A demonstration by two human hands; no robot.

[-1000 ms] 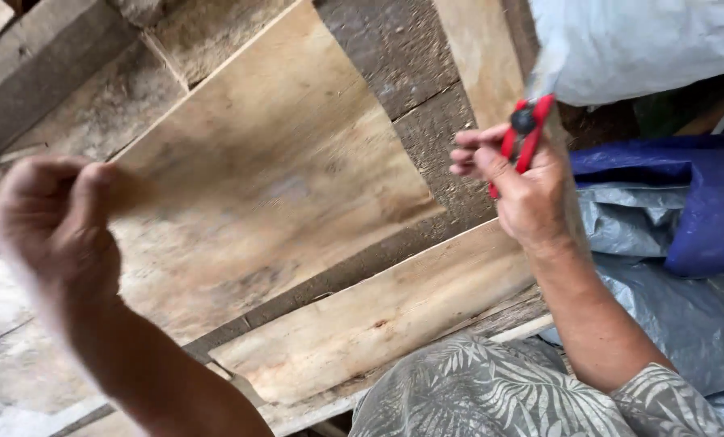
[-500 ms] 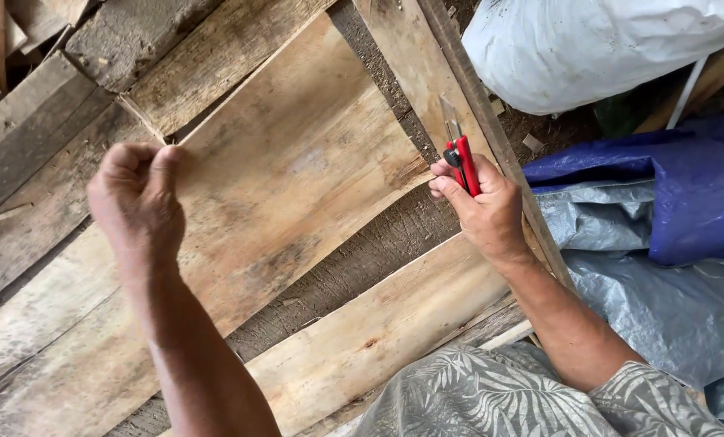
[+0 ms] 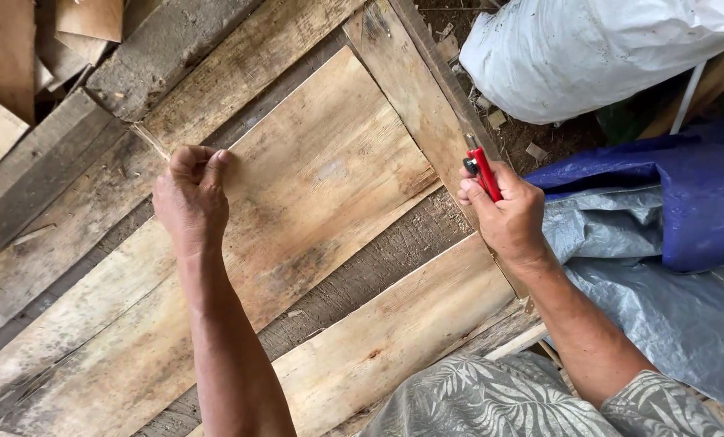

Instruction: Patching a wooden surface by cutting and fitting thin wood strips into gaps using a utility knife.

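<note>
Two bare hands — left hand (image 3: 190,198), right hand (image 3: 508,217); one red-handled utility knife (image 3: 482,171); one thin pale wooden sheet (image 3: 330,174); one white stuffed sack (image 3: 588,48); one blue tarpaulin (image 3: 669,194).

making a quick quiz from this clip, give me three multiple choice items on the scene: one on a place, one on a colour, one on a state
1. Where does the left hand rest?
A. on the left edge of the thin pale wooden sheet
B. on the white sack
C. on the blue tarpaulin

2. What colour is the handle of the small cutting tool in the right hand?
A. yellow
B. red
C. green

3. How does the right hand hold the tool?
A. it lies loose on an open palm
B. pinched by two fingertips at arm's length
C. gripped in a closed fist, tip pointing up

Answers:
1 A, the fingers curl over the sheet's left edge.
2 B, the handle above the fist is red.
3 C, the fingers wrap round it beside the narrow wooden plank.
</note>
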